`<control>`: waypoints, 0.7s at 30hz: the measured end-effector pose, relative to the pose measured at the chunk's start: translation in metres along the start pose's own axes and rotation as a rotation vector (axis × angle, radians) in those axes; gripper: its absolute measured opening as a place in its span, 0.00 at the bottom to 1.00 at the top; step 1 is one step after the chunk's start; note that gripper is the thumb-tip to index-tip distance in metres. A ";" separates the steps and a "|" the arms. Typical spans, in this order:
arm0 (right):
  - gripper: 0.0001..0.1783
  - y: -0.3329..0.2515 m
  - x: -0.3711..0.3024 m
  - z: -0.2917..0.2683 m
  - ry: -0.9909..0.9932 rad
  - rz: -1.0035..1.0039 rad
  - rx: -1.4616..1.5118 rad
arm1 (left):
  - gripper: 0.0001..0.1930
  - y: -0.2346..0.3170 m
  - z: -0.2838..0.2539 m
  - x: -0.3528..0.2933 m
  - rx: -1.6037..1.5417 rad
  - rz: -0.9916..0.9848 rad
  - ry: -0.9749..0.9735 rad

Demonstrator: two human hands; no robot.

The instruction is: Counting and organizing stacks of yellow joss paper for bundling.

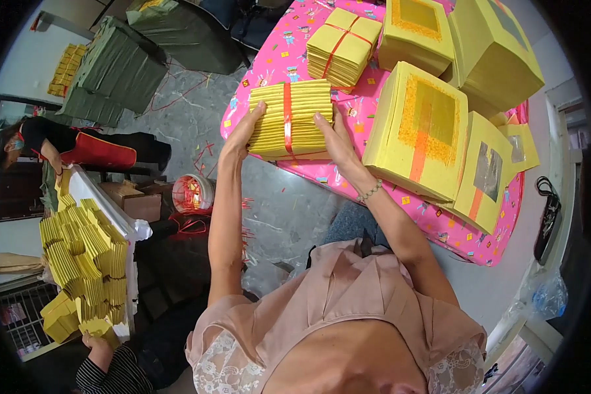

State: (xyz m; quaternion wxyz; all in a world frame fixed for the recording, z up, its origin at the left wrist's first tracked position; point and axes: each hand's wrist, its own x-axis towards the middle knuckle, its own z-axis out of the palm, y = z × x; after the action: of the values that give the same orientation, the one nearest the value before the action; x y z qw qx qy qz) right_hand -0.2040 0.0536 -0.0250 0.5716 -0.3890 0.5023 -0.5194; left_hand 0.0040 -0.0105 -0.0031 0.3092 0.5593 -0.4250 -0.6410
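Between my two hands is a bundle of thick yellow folded paper (267, 121), tied round its middle with a red strap (287, 108). My left hand (245, 130) grips its left end, the thumb lying on the upper face. At the right end, my right hand (338, 139) presses in with its thumb on the near side. The bundle is at the left edge of a table with a pink patterned cover (269, 62). Just beyond it sits another yellow stack (341, 49), crossed by red straps. The undersides of my fingers are hidden.
Large yellow paper stacks (387, 144) with orange and gold panels fill the table's right side. A white bucket (203, 190) of red scraps stands on the floor. At left, two people work at a table (121, 220) piled with yellow bundles (85, 256). Green-wrapped stacks (108, 72) stand behind.
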 end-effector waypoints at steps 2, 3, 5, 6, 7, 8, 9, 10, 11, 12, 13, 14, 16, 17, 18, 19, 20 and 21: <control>0.52 0.006 0.004 -0.003 -0.001 -0.014 0.015 | 0.38 0.009 -0.001 0.000 0.048 -0.077 0.011; 0.50 0.012 0.010 -0.006 0.035 0.020 -0.068 | 0.38 0.010 -0.005 0.006 0.051 -0.070 0.010; 0.48 0.014 0.020 -0.006 0.067 0.053 -0.151 | 0.39 0.007 -0.015 0.024 -0.045 0.040 -0.012; 0.46 0.004 0.021 0.000 0.165 -0.038 -0.194 | 0.39 0.009 -0.017 0.029 -0.049 0.042 -0.002; 0.45 -0.003 0.022 0.008 0.262 -0.129 -0.236 | 0.38 0.010 -0.018 0.034 -0.020 0.008 0.025; 0.45 -0.004 0.029 0.009 0.267 -0.134 -0.236 | 0.38 0.013 -0.014 0.039 0.014 -0.022 0.036; 0.44 -0.004 0.036 0.011 0.276 -0.188 -0.293 | 0.38 0.013 -0.009 0.042 0.016 -0.017 0.032; 0.43 -0.004 0.039 0.012 0.284 -0.241 -0.349 | 0.36 0.012 -0.004 0.044 0.053 0.007 0.048; 0.41 -0.002 0.039 0.010 0.228 -0.245 -0.359 | 0.34 0.013 0.000 0.044 0.087 0.028 0.068; 0.41 0.000 0.041 0.009 0.229 -0.246 -0.359 | 0.34 0.014 0.002 0.043 0.088 0.030 0.067; 0.41 0.001 0.043 0.008 0.219 -0.261 -0.363 | 0.33 0.014 0.003 0.041 0.088 0.056 0.094; 0.40 0.002 0.042 0.008 0.207 -0.274 -0.367 | 0.31 0.014 0.003 0.039 0.088 0.080 0.124; 0.39 0.004 0.041 0.010 0.216 -0.292 -0.379 | 0.30 0.010 0.000 0.039 0.087 0.078 0.119; 0.39 0.004 0.041 0.011 0.224 -0.314 -0.391 | 0.30 0.010 -0.001 0.039 0.086 0.078 0.115; 0.39 0.004 0.040 0.011 0.222 -0.312 -0.393 | 0.30 0.008 -0.001 0.038 0.084 0.076 0.115; 0.39 0.005 0.039 0.012 0.219 -0.297 -0.403 | 0.29 0.006 -0.001 0.037 0.070 0.080 0.129; 0.39 0.004 0.038 0.011 0.218 -0.281 -0.406 | 0.28 0.008 0.001 0.035 0.064 0.083 0.142; 0.39 0.003 0.038 0.010 0.219 -0.277 -0.402 | 0.28 0.011 0.004 0.034 0.067 0.080 0.142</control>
State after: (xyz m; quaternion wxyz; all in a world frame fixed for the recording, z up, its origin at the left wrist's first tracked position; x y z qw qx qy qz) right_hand -0.1955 0.0160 -0.0327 0.3484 -0.5015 0.5961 -0.5214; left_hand -0.0073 -0.0448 -0.0086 0.3449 0.5963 -0.4451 -0.5722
